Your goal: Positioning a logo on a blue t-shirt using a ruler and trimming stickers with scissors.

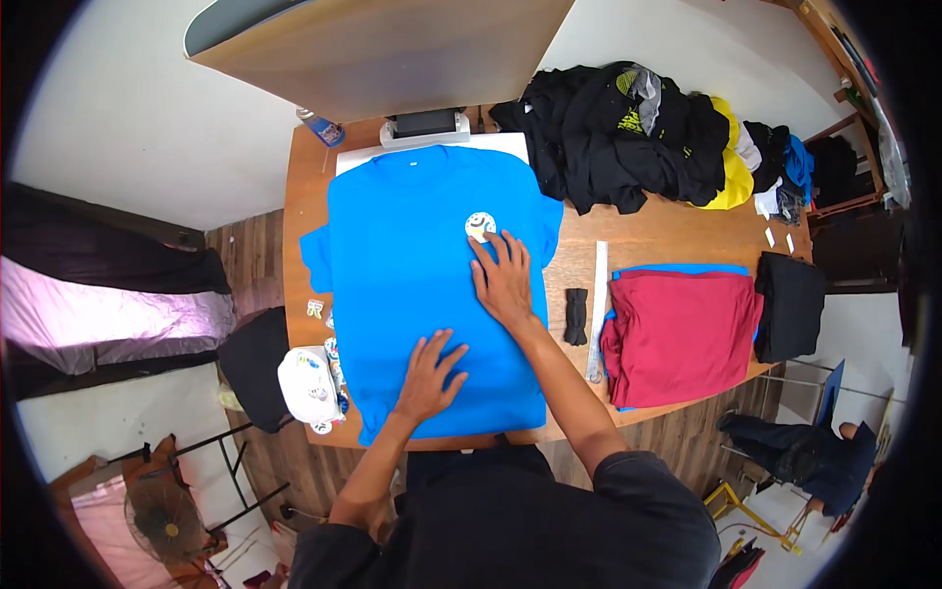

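Observation:
A bright blue T-shirt [412,275] lies flat in front of me, its collar at the far end. On its upper right chest is a round, light-coloured patch [481,227] with dark and coloured marks. The fingertips of my right hand [504,283] touch the patch's lower edge, fingers spread. Lower on the shirt, near its front middle, my left hand [429,377] rests with fingers apart, holding nothing. Under the collar end shows part of a white board [500,143].
A large tilted panel [383,59] overhangs the back. Black and yellow clothes [628,137] heap at far right. A white ruler [598,314], a black bundle [576,316] and folded maroon cloth [682,339] lie right. At left sit a white roll [306,386] and a spray can [321,128]. Another person [814,461] works beyond.

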`<state>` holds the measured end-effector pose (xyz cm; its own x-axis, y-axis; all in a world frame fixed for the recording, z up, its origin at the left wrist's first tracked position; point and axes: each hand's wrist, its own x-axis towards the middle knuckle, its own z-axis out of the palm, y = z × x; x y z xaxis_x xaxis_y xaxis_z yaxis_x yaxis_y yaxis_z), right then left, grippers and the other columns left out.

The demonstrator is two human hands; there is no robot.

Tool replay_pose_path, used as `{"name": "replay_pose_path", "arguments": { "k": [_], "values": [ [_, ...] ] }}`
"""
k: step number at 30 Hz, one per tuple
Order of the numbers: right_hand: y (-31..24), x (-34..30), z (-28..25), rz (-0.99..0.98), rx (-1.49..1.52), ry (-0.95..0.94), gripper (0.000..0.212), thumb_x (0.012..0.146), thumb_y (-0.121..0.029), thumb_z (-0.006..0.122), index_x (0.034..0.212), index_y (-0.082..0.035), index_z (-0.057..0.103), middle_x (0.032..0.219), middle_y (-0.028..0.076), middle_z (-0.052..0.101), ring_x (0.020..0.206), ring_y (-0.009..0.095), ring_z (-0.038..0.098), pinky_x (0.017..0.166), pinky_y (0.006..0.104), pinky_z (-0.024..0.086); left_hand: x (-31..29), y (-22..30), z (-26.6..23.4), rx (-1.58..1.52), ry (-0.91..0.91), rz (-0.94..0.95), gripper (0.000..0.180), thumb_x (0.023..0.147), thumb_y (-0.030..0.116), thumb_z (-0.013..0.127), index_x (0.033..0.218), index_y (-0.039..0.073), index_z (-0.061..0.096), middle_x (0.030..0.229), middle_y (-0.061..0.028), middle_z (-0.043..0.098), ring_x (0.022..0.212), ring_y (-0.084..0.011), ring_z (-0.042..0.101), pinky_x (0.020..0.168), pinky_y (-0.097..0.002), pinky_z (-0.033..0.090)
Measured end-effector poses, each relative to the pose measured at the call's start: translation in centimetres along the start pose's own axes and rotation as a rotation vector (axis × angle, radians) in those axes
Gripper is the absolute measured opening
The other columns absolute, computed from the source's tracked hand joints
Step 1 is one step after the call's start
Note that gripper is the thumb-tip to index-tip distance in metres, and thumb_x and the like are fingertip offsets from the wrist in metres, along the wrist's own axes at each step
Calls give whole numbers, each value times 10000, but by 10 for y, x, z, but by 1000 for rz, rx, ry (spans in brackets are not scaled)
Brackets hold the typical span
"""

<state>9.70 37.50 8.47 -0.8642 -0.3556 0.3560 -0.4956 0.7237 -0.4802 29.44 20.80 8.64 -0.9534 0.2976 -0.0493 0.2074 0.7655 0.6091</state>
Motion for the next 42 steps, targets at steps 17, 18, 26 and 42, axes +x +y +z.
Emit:
{"name": "replay_pose_path", "arguments": {
  "k": [17, 18, 26, 42],
  "values": [
    [-3, 2, 3, 133, -86, 25, 438, 987, -311, 581, 1365, -89, 586, 1423, 189, 475, 1401, 440, 351, 1172, 582, 235, -11, -29, -18, 224, 166, -334, 641, 1012, 430, 556, 1563, 153, 380, 1667, -197, 179, 1550, -383, 129, 1226, -590, 63],
    [-3, 2, 3, 136, -85, 25, 445, 989, -312, 578, 1368, -78, 579, 1436, 191, 467, 1407, 442, 344, 1173, 584, 231, -11, -30, -18, 227, 167, -332, 641, 1012, 432, 554, 1563, 153, 380, 1668, -197, 179, 1551, -382, 128, 1227, -589, 59],
    [-3, 3, 3, 114, -104, 8, 472, 986, -317, 577, 1395, -82, 560, 1449, 195, 457, 1412, 437, 340, 1175, 586, 235, -10, -30, -18, 236, 165, -335, 644, 1015, 437, 546, 1564, 149, 376, 1667, -200, 180, 1551, -386, 122, 1228, -585, 55],
    [0, -1, 11, 138, -112, -2, 502, 1002, -323, 551, 1443, -85, 524, 1444, 185, 459, 1429, 437, 320, 1191, 586, 202, -10, -29, -17, 220, 183, -329, 635, 1016, 425, 546, 1557, 135, 383, 1665, -208, 177, 1549, -389, 121, 1224, -585, 51]
  ]
}}
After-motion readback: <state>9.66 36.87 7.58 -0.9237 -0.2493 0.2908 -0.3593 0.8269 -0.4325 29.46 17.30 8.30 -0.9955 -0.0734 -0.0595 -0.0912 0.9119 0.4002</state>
